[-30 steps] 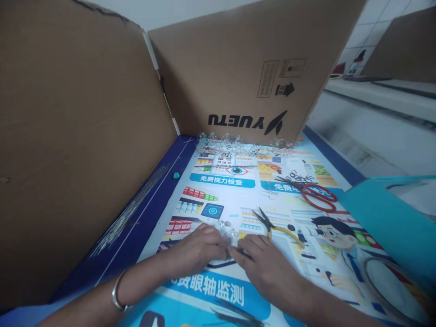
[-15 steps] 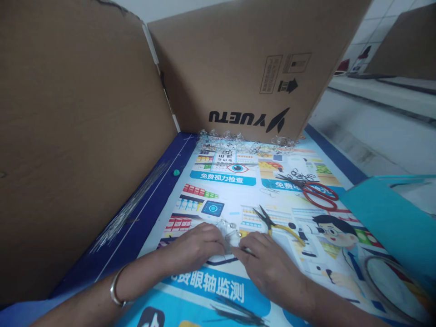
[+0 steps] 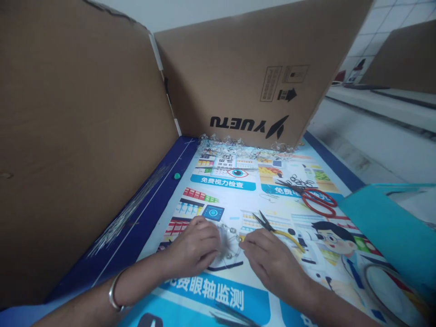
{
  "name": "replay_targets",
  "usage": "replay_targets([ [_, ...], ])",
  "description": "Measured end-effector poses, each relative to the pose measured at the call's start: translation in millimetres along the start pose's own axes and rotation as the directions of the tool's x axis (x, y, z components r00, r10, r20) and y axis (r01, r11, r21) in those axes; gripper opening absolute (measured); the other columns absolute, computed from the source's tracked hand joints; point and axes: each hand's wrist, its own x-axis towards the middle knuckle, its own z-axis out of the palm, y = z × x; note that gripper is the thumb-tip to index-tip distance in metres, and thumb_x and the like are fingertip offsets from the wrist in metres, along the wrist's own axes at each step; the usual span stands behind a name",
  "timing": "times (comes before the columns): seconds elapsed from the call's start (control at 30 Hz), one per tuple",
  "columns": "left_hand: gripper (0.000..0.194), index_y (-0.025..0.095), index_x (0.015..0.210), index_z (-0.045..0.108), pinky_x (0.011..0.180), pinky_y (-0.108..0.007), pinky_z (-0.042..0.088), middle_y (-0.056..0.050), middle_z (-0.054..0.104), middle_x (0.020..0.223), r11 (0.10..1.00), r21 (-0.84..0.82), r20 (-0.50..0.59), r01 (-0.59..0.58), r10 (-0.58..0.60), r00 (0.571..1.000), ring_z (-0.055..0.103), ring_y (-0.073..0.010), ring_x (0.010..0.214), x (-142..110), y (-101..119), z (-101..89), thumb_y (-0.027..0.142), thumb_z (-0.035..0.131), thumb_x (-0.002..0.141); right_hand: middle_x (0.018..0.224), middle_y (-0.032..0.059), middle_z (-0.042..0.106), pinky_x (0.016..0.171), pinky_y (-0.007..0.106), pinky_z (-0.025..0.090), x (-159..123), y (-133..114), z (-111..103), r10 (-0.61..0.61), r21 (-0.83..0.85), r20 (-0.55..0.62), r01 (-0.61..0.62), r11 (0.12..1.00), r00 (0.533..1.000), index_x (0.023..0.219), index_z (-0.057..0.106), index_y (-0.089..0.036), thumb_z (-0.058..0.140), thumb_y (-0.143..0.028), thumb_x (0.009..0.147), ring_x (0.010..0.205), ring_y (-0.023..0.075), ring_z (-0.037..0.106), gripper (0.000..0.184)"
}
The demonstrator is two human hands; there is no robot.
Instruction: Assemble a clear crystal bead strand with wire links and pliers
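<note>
Between my hands is a small loop of thin wire with clear beads (image 3: 232, 230), low over the printed sheet. My left hand (image 3: 197, 247), with a silver bangle on its wrist, is closed at the loop's left side, fingers curled and pressed together. At the right side, my right hand (image 3: 270, 261) pinches the loop's edge near a bead. Both sets of fingertips partly cover the wire. Just beyond my right hand lie needle-nose pliers (image 3: 272, 227) with yellow handles, jaws slightly apart. Farther off are red-handled scissors (image 3: 318, 202).
Cardboard panels (image 3: 259, 72) stand at the left and back. Clear beaded wire pieces (image 3: 235, 146) lie along the back. Straight wires (image 3: 132, 211) lie at left, near a green bead (image 3: 176, 175); dark wires (image 3: 235, 315) lie in front. A teal box (image 3: 384, 218) stands at right.
My hands have drawn slightly apart, so more of the beaded wire loop shows between them. The view has tilted up a little. Pliers and scissors lie where they were.
</note>
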Motion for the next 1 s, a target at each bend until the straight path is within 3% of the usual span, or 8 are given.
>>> replay_targets([
  [0.1, 0.013, 0.018, 0.091, 0.06, 0.087, -0.038, 0.03, -0.006, 0.06, 0.092, 0.998, 0.03, 0.009, 0.063, -0.063, 0.998, 0.048, -0.0213, 0.097, 1, 0, 0.9, 0.021, 0.048, 0.085, 0.091, 0.0086, 0.06, 0.073, 0.034, 0.043, 0, -4, 1, -0.004, -0.049, 0.051, 0.006, 0.999, 0.999, 0.101, 0.06, -0.017, 0.042, -0.012, 0.087, 0.085, 0.0202, 0.051, 0.024],
  [0.37, 0.02, 0.02, 0.101, 0.059, 0.085, -0.036, 0.031, -0.005, 0.061, 0.1, 0.997, 0.049, 0.062, 0.057, -0.06, 0.996, 0.046, -0.0221, 0.097, 4, 3, 1.4, 0.031, 0.049, 0.087, 0.101, 0.01, 0.058, 0.078, 0.037, 0.041, -4, -5, 8, -0.006, -0.184, 0.123, 0.028, 0.983, 0.992, 0.105, 0.059, -0.017, 0.043, -0.008, 0.084, 0.091, 0.0232, 0.049, 0.027],
  [0.63, 0.025, 0.022, 0.11, 0.056, 0.086, -0.037, 0.031, -0.006, 0.058, 0.112, 0.998, 0.036, 0.074, 0.043, -0.045, 0.996, 0.046, -0.0231, 0.1, 3, 1, 2.7, 0.03, 0.051, 0.086, 0.098, 0.0108, 0.059, 0.078, 0.037, 0.042, -4, -3, 8, -0.022, -0.168, 0.102, 0.039, 0.985, 0.994, 0.105, 0.058, -0.016, 0.041, -0.01, 0.086, 0.092, 0.0224, 0.05, 0.026],
  [1.0, 0.042, 0.024, 0.124, 0.046, 0.085, -0.039, 0.035, -0.008, 0.055, 0.113, 0.996, 0.06, 0.06, 0.07, -0.074, 0.995, 0.046, -0.0239, 0.099, 12, -3, -0.4, 0.039, 0.051, 0.085, 0.097, 0.0075, 0.061, 0.08, 0.035, 0.042, -2, 0, 7, 0.016, -0.118, 0.149, 0.002, 0.993, 0.989, 0.101, 0.06, -0.018, 0.046, -0.008, 0.083, 0.093, 0.0202, 0.05, 0.024],
])
